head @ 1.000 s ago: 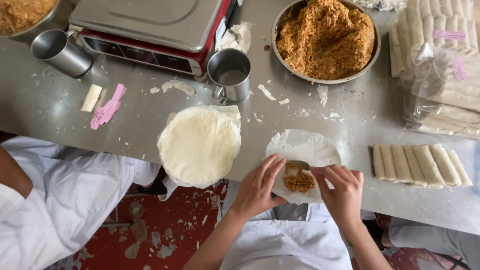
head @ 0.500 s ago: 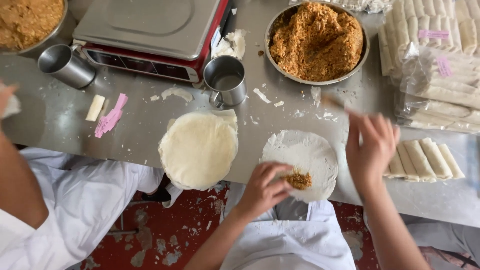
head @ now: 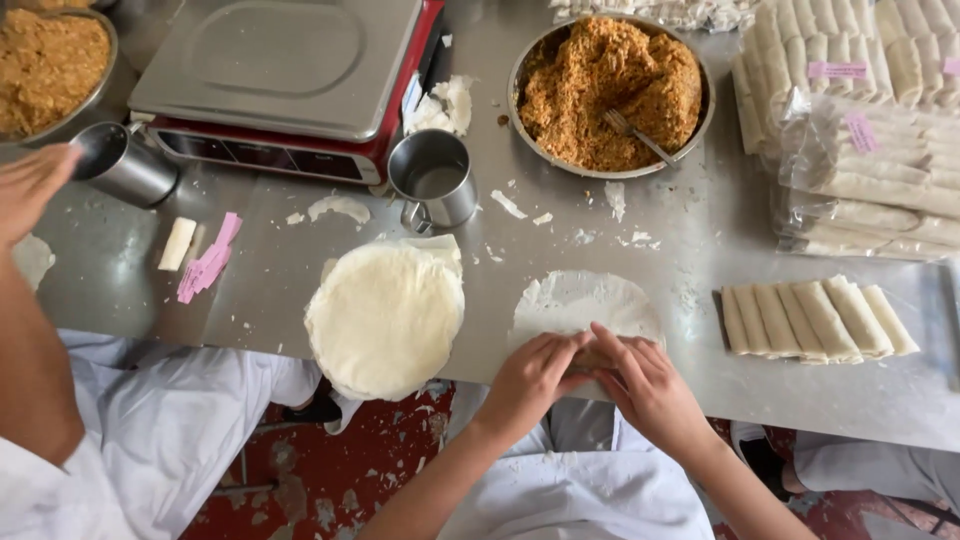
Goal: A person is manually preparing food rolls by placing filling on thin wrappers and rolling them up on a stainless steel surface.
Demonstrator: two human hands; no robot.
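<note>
So the thin round wrapper (head: 585, 305) was lying flat on the steel desk (head: 270, 290) right at the near edge, and both hands were on its near side, folding that edge up over a small lump of filling you could barely see between the fingers. Left hand (head: 530, 378) and right hand (head: 650, 385) were side by side, fingertips touching, curled and pinching the wrapper rather than lying flat. I'd call it the start of the rolling step: filling placed, first fold going over. Next bit probably needs even pressure from both hands so the roll goes away from the body tight without tearing that thin sheet.

Just left of the left hand sat the stack of fresh wrappers (head: 385, 318). To the right of the right hand was a row of finished rolls (head: 820, 320). Further out, past the hands, a metal cup (head: 435, 180), the big bowl of filling (head: 610, 95) with a fork (head: 640, 135) stuck in it, and a scale (head: 285, 75). Bagged rolls (head: 870, 130) were piled far right. A co-worker's hand (head: 30, 190) hovered far left.

Compared with half a second earlier, the right hand had come back from reaching out toward the bowl side and joined the left on the wrapper
</note>
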